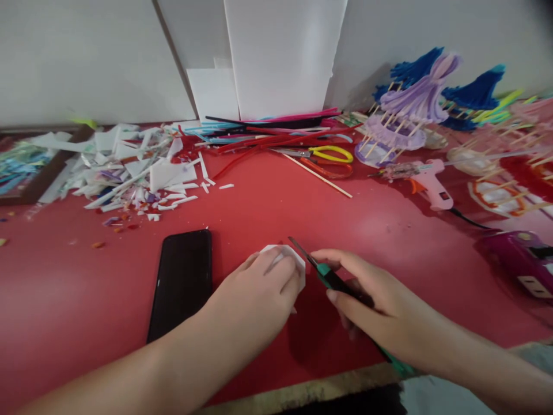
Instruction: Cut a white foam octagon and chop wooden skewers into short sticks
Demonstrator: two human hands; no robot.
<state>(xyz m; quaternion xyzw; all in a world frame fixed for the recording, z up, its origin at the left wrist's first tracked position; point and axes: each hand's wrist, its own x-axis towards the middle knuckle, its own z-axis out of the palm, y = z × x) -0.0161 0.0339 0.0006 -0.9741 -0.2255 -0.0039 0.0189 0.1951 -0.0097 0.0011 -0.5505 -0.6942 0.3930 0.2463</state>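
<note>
Presently, right of the black rectangular phone point(184, 282), the left hand point(254, 291) is pinning a white many-sided piece point(302, 276), apparently foam, under curled fingers, while the half-closed right hand point(384, 294), farther right, is gripping a green-and-black metal-bladed knife point(324, 271), its nearness risking cut fingers if it slips.

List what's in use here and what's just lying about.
In use:
- knife, in the right hand
- white piece, under the left hand

Apparently just lying about:
- phone
- scraps
- glue gun
- stick
</note>
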